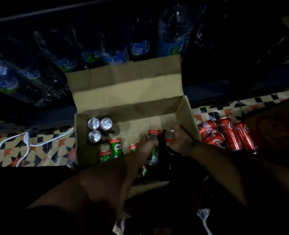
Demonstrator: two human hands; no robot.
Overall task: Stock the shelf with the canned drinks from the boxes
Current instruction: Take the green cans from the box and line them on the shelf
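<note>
An open cardboard box [137,109] sits on the tiled floor below me. Three upright green cans [94,123] show their silver tops in its far left corner. Several more green Milo cans [116,147] lie loose near the front. My left hand [146,144] grips one green can [153,150] inside the box. My right hand [181,141] holds another can [170,135] by its top end, close beside the left hand. Both forearms reach down into the box.
Several red cola cans [228,136] lie on the floor to the right of the box. Shrink-wrapped packs of water bottles [113,55] lie behind the box, more at the left. A white cable [28,141] runs over the patterned floor tiles at the left.
</note>
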